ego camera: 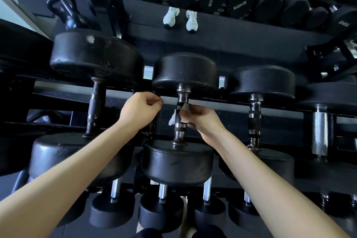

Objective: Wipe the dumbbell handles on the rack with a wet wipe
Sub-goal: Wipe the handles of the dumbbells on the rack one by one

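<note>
Wipe (174, 116), soft and floppy, is pinched in the right hand (202, 120) around the hard handle (180, 116), while the curled left hand (140, 111) beside it holds nothing I can see.

Glossy chrome handle (181, 114) with knurled grip, matt scuffed rubber heads (184, 71), white wipe (173, 119).

Your right hand (201, 120) is covering most of the wet wipe (174, 117) and the middle of the dumbbell handle (180, 120), while the frame's left edge is cutting off the leftmost dumbbell (17, 60).
</note>
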`<control>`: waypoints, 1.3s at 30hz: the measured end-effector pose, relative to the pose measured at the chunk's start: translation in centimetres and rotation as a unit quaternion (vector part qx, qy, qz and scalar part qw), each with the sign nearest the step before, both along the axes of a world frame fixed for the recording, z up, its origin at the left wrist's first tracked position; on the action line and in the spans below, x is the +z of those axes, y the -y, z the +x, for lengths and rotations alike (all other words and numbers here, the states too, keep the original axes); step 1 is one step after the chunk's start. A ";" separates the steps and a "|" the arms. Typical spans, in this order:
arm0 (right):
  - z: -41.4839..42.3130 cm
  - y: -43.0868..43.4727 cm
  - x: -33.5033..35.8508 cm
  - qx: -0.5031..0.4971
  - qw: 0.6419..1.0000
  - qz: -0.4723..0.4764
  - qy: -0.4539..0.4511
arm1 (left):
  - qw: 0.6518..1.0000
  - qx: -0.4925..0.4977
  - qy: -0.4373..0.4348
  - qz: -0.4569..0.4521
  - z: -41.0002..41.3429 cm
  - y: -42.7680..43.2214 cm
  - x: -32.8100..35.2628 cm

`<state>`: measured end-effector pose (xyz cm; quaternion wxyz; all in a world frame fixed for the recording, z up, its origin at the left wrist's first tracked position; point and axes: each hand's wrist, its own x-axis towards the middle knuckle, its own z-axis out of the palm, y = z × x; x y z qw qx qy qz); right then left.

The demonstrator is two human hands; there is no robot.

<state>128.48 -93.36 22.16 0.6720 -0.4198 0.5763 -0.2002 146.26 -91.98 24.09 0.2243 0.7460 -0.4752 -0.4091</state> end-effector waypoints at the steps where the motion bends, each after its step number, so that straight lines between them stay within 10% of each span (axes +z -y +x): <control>1: -0.2 -0.5 -0.3 -0.006 1.000 0.014 -0.011 | 1.000 0.003 -0.002 -0.001 0.0 -0.1 0.0; 15: -1.4 -2.2 0.8 0.020 0.993 0.030 -0.114 | 1.000 0.010 -0.025 0.004 -0.2 -1.4 0.1; 20: -2.2 -2.7 3.4 -0.042 0.985 -0.127 -0.110 | 0.996 0.009 -0.082 -0.021 -0.8 -2.1 0.4; 26: 0.1 -1.3 2.2 0.136 0.833 -0.507 -0.173 | 0.984 0.106 -0.080 -0.121 -0.4 -2.3 1.9; 30: -0.3 -1.1 -0.4 0.377 0.687 -0.539 -0.310 | 0.990 0.042 -0.044 -0.124 -0.6 -2.6 1.4; 39: -2.0 -1.8 1.2 0.276 0.802 -0.461 -0.259 | 0.999 -0.011 -0.038 -0.037 -3.9 -2.2 -0.8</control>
